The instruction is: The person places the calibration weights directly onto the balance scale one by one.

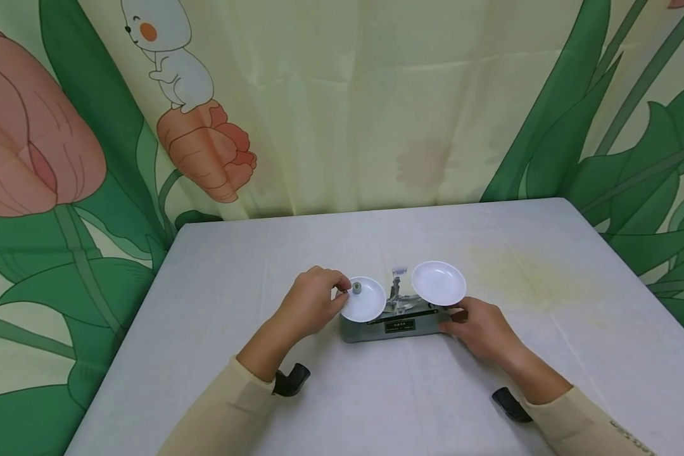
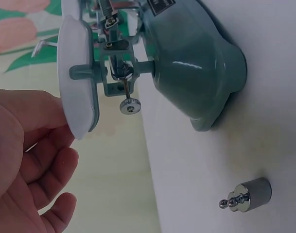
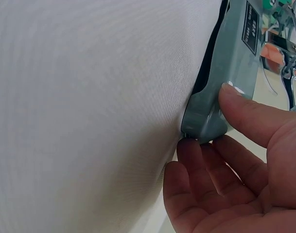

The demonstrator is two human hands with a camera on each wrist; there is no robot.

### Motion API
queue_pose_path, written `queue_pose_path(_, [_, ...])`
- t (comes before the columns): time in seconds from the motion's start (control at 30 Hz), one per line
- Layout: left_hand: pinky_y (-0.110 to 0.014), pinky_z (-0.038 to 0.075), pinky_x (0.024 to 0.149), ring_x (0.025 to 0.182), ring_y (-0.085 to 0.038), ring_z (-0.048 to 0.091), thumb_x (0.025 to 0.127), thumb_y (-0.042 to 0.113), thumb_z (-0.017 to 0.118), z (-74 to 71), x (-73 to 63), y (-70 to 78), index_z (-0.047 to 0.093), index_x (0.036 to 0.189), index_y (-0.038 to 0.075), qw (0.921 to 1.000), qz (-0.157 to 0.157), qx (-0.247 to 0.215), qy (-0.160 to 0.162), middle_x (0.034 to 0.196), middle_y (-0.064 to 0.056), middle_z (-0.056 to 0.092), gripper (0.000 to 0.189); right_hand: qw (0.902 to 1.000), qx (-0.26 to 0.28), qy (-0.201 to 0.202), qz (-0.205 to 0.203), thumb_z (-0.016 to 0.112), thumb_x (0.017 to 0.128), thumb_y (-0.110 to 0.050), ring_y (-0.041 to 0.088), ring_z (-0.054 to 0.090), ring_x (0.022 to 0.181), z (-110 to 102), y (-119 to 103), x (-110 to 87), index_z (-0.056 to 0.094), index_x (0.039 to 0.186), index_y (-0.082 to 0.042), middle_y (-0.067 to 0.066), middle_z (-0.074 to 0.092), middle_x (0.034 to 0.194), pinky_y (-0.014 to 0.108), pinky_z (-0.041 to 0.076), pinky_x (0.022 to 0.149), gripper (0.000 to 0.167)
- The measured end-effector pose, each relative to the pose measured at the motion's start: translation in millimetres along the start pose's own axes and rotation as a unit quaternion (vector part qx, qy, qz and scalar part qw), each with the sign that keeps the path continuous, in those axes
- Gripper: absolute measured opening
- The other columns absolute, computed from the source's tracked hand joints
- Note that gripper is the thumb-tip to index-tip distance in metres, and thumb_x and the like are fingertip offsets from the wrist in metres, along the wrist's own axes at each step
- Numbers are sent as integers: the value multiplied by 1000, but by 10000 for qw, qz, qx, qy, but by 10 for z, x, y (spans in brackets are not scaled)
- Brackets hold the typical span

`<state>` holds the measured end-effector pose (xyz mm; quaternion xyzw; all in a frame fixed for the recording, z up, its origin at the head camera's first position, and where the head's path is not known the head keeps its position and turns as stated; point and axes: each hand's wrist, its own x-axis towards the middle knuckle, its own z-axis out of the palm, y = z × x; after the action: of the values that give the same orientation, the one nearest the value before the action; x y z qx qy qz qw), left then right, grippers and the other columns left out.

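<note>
My L grip (image 1: 315,299): narrow at round white L pan (image 1: 367,310), tips part-hidden, can't tell if pinching. Small silvery weight (image 1: 356,287) on pan. R grip (image 1: 481,328) holds R end of grey-green balance (image 1: 370,332) on white-clothed bench (image 1: 376,399).

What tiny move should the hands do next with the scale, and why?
Probably ease the left hand away from the left pan: it sits right at the rim, near a small metal weight on that pan, so it might stop the pan from swinging freely. The right hand holds the scale's base.
</note>
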<state>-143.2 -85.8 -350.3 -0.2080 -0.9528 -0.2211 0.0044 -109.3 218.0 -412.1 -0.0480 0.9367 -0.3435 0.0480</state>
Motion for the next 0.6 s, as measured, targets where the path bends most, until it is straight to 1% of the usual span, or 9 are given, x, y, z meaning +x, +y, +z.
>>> queue_pose_path(0.23, [-34, 49, 78, 89, -18, 59, 89, 12, 76, 26, 21, 10, 76, 99, 11, 9999, 57, 60, 87, 94, 2, 72, 10, 10000, 10, 17, -51, 81, 82, -15, 35, 69, 100, 0, 6, 1, 62, 122, 7, 21, 69, 114, 54, 51, 87, 50])
queue_pose_path(0.43, [-37, 48, 81, 89, -19, 60, 89, 12, 75, 51, 29, 27, 76, 97, 11, 9998, 28, 67, 177, 93, 2, 72, 8, 10000, -9, 28, -52, 81, 82, -16, 35, 69, 100, -1, 13, 3, 63, 121, 6, 20, 69, 114, 54, 51, 87, 49])
queue_pose_path(0.6, [-39, 49, 82, 88, -19, 61, 89, 12, 75, 77, 35, 23, 76, 93, 12, 9993, 136, 183, 311, 90, 2, 72, 5, 10000, -12, 13, -29, 81, 82, -16, 36, 68, 101, 0, 13, -1, 62, 122, 7, 21, 69, 113, 55, 50, 88, 49])
